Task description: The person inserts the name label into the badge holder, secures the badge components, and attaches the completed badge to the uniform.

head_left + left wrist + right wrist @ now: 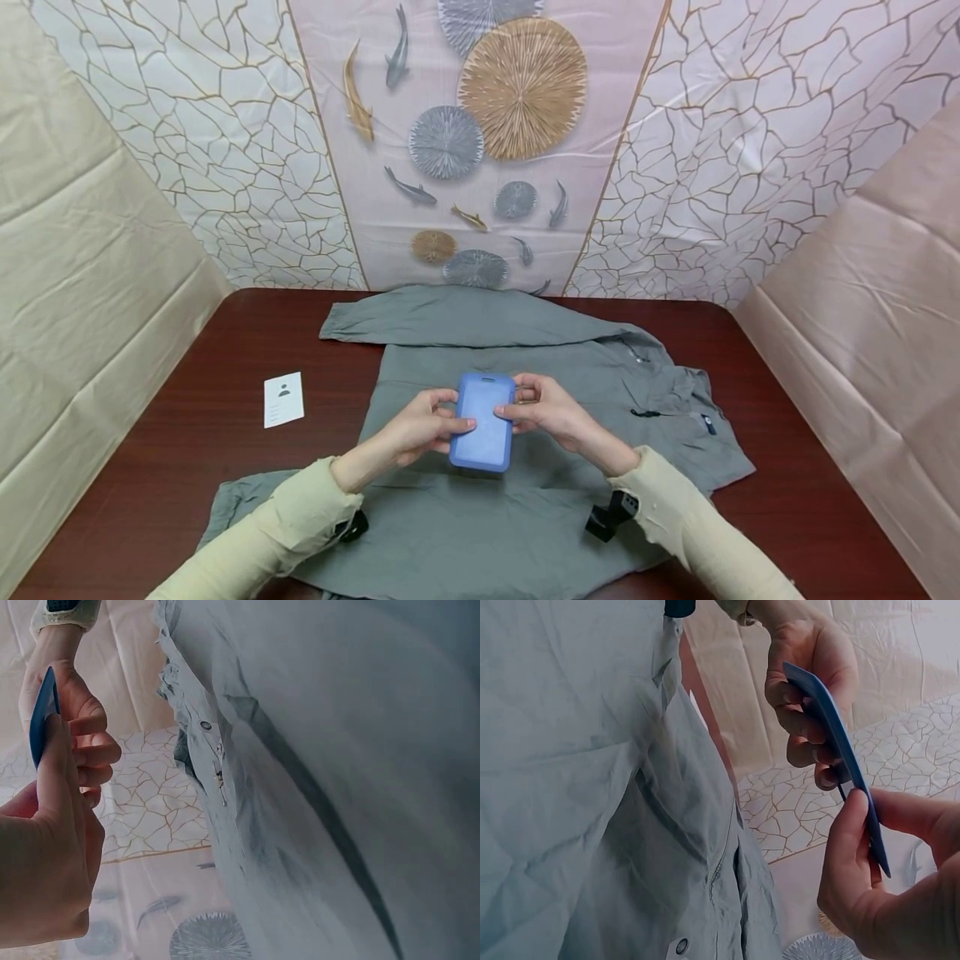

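A blue card holder point(482, 437) with a slot at its top is held upright above the grey garment point(450, 521). My left hand point(423, 425) pinches its left edge, thumb on the front. At its right edge my right hand point(551, 410) grips it, thumb on the front and fingers behind. The left wrist view shows the holder point(35, 724) edge-on between my left hand point(52, 855) and my right hand point(75, 712). Seen from the right wrist, the thin holder point(840, 742) tilts between my left hand point(810, 682) and my right hand point(892, 885).
A white card point(283, 401) with a printed person icon lies on the dark red table point(172, 433), left of the garment. The garment covers the table's middle, its upper sleeve point(450, 321) stretched across the back. Patterned cloth point(420, 208) hangs behind, with beige cloth at both sides.
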Available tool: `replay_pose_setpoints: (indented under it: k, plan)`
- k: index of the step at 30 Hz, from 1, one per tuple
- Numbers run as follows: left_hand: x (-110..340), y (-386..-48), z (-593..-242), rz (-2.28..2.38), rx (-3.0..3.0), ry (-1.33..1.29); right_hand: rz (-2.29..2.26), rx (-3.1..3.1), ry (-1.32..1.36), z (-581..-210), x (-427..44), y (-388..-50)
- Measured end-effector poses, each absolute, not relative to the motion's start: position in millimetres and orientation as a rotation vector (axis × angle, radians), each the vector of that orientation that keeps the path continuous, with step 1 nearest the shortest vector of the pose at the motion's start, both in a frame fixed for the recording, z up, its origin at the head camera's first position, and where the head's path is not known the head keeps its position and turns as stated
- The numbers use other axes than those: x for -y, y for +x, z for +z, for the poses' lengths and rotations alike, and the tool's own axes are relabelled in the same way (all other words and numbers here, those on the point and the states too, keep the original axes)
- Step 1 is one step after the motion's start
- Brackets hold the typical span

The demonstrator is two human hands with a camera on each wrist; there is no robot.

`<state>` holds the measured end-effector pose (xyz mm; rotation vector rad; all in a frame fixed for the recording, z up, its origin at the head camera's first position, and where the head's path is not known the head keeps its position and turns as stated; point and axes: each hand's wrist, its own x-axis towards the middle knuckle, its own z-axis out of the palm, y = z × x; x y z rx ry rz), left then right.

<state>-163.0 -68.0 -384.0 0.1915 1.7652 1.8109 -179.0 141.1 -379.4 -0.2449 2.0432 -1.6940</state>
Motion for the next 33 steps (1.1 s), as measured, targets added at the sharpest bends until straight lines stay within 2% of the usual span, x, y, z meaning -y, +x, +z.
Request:
replay_pose_setpoints:
  k: [21, 33]
  plan:
    - [67.9, -160.8, -384.7, 1.884, -1.677, 0.336, -1.763, -2.058, -0.217, -378.8, -137.5, -175.5]
    - [68.5, -163.2, -385.2, 1.832, -1.72, 0.265, -1.736, -2.125, -0.201, -380.5, -141.0, -179.2]
